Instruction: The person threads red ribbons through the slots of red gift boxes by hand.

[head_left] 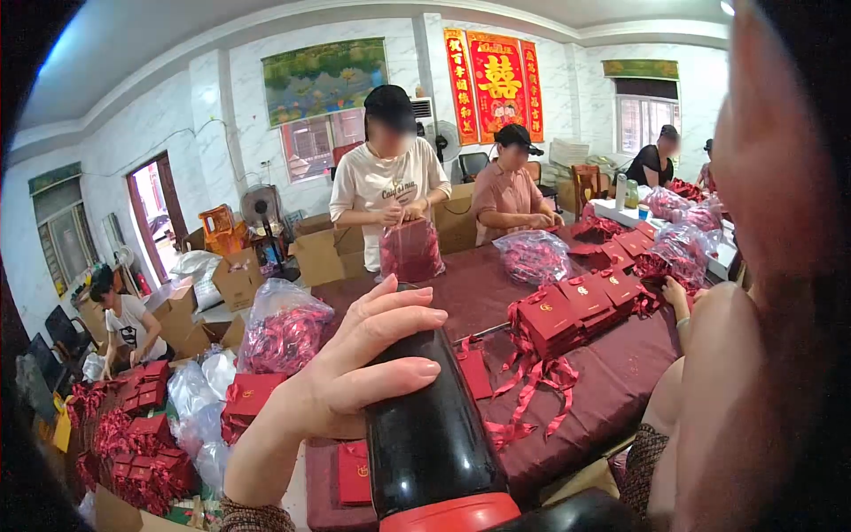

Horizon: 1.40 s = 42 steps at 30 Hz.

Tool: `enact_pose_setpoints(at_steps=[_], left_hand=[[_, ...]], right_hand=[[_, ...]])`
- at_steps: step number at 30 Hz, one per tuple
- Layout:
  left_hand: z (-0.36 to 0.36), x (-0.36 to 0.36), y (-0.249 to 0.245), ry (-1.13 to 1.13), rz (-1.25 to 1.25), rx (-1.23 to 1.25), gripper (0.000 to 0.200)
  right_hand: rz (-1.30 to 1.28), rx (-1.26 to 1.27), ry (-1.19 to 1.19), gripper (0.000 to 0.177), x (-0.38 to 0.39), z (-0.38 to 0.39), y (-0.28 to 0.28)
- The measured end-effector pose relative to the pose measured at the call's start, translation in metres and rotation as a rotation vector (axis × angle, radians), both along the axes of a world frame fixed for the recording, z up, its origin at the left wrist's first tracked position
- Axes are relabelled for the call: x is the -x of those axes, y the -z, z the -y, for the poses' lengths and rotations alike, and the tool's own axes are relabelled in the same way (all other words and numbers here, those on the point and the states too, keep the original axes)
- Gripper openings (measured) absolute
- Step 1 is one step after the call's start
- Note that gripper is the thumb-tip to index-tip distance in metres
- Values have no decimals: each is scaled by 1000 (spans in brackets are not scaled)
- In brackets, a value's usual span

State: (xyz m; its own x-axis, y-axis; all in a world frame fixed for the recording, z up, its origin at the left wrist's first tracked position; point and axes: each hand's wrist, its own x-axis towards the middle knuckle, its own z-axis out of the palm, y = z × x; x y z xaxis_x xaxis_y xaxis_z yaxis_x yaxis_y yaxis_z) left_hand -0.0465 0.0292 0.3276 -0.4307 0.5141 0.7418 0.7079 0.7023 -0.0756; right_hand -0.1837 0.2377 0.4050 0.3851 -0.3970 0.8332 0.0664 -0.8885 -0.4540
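Note:
My left hand (359,355) reaches up from the lower left and rests its fingers along a shiny black cylinder with a red band (434,426). It looks like a bottle or flask, close to the camera; its lower end is cut off. A large blurred shape at the right edge appears to be my right hand (784,133), raised near the camera, its fingers not clear. Beyond the cylinder, red paper gift bags (567,310) with gold print stand in rows on the table, with loose red ribbons (541,390) beside them.
A dark red cloth covers the table (585,426). Across it, a person (390,177) handles a clear bag of red items; another person (514,191) works alongside. Stuffed plastic bags (284,328), cardboard boxes (235,284) and piled red bags (146,443) stand at left. Someone's hand (678,297) reaches in at right.

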Motion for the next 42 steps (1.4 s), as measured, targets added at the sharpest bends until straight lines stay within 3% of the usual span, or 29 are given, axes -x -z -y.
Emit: enact_pose_setpoints(at_steps=[42], left_hand=[[-3, -13, -21, -48, -103, 87, 44]], right_hand=[[-51, -11, -99, 80, -13, -12, -15]])
